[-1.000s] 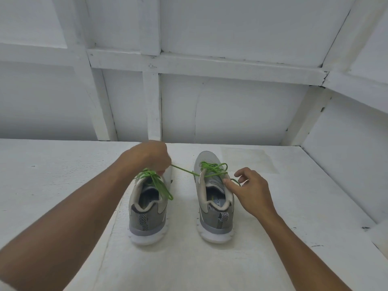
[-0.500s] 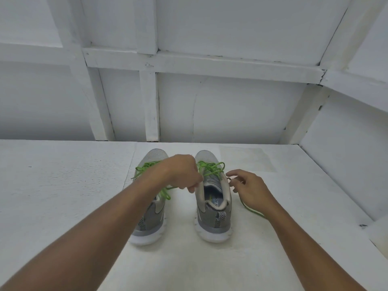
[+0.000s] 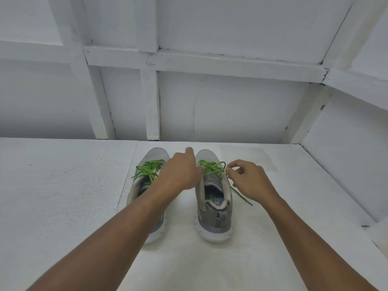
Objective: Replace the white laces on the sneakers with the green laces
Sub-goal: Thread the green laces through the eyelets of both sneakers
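Note:
Two grey sneakers stand side by side on the white surface, heels toward me. The left sneaker [image 3: 156, 154] carries a green lace [image 3: 148, 170], and my left forearm covers much of it. The right sneaker [image 3: 214, 215] has a green lace [image 3: 212, 170] across its top. My left hand [image 3: 180, 172] sits between the shoes, index finger raised, and pinches that lace at the shoe's left side. My right hand [image 3: 248, 180] pinches the lace's other strand at the right side. Its loose end [image 3: 241, 196] trails down past the shoe.
The shoes rest on a white painted board surface [image 3: 63, 196]. A white panelled wall [image 3: 231, 112] rises just behind the toes, and a slanted white wall [image 3: 346, 164] closes the right side. No white laces are in view.
My left hand moved right from the left sneaker to the left side of the right sneaker's lace. My right hand left the shoe's collar and took the lace strand.

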